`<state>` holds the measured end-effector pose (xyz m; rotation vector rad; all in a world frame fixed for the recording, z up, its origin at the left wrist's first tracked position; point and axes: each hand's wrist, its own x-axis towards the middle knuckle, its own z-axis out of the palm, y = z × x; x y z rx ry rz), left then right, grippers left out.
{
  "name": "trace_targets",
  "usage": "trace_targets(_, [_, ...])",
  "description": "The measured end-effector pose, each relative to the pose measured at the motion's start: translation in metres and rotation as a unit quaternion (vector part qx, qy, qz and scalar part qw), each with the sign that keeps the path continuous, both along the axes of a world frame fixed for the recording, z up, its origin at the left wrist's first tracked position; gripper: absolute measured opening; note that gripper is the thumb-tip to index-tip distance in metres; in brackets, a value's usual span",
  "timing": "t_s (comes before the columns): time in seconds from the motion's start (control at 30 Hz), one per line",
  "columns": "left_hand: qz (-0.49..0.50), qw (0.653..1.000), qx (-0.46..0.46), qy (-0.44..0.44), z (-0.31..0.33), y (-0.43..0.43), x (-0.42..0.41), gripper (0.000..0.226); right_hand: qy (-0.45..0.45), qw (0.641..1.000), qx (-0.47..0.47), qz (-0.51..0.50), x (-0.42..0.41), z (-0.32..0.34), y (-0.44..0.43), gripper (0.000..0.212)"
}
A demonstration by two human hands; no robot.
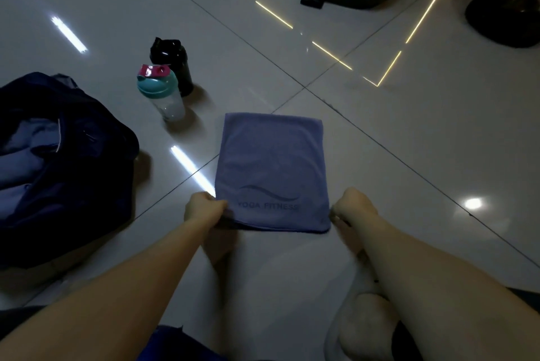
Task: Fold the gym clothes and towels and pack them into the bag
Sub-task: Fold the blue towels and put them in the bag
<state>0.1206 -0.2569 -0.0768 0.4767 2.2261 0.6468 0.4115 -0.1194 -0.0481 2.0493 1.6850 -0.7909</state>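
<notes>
Folded purple towel [271, 162] lay flat on glossy tiled floor [409, 156], "YOGA FITNESS" print by near edge. Left grip [204, 208] pinched near-left corner; right grip [352, 207], fingers curled, held near-right corner. Dark navy bag [73, 185] sat open at left, bluish cloth inside. Clear bottle [166, 97] with teal lid stood between bag and towel, black bottle [175, 65] just behind it.

One folded towel [273, 167], one dark bag [96, 138], two bottles (teal-lidded bottle [162, 94], black bottle [175, 65]), two hands (left hand [203, 208], right hand [355, 205]).
</notes>
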Motion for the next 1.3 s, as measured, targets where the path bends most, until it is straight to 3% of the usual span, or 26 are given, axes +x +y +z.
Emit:
trace_targets(0.07, [-0.022, 0.999, 0.048, 0.006, 0.012, 0.009, -0.01, 0.018, 0.069, 0.995, 0.072, -0.007, -0.019, 0.013, 0.016, 0.024])
trace_targets(0.17, [-0.087, 0.99, 0.113, -0.004, 0.046, 0.021, -0.021, 0.024, 0.237, 0.96, 0.119, 0.092, -0.075, 0.044, 0.038, 0.007])
trace_targets(0.27, [-0.232, 0.966, 0.111, 0.002, 0.089, 0.033, -0.025, 0.038, 0.351, 0.916, 0.08, 0.178, -0.13, 0.086, 0.041, 0.018])
trace_targets(0.43, [-0.363, 0.919, 0.137, 0.072, 0.16, 0.055, -0.034, 0.045, 0.422, 0.867, -0.032, 0.263, -0.171, 0.129, 0.037, 0.042])
trace_targets(0.53, [-0.396, 0.9, 0.158, 0.087, 0.202, 0.064, -0.041, 0.045, 0.48, 0.839, -0.056, 0.249, -0.179, 0.143, 0.035, 0.059])
trace_targets(0.67, [-0.442, 0.864, 0.195, 0.143, 0.242, 0.068, -0.043, 0.037, 0.541, 0.81, -0.062, 0.218, -0.182, 0.167, 0.034, 0.056])
trace_targets(0.77, [-0.433, 0.857, 0.229, 0.157, 0.263, 0.071, -0.043, 0.039, 0.55, 0.797, -0.067, 0.238, -0.177, 0.185, 0.038, 0.037])
trace_targets(0.97, [-0.256, 0.907, 0.334, -0.018, 0.277, 0.073, -0.05, 0.034, 0.617, 0.751, -0.052, 0.23, -0.159, 0.216, 0.044, 0.015])
trace_targets(1.1, [-0.196, 0.913, 0.351, -0.074, 0.273, 0.073, -0.048, 0.006, 0.631, 0.741, -0.02, 0.229, -0.152, 0.229, 0.045, 0.022])
trace_targets(1.3, [-0.205, 0.909, 0.356, -0.063, 0.276, 0.079, -0.042, 0.007, 0.621, 0.752, 0.026, 0.22, -0.143, 0.236, 0.046, 0.023])
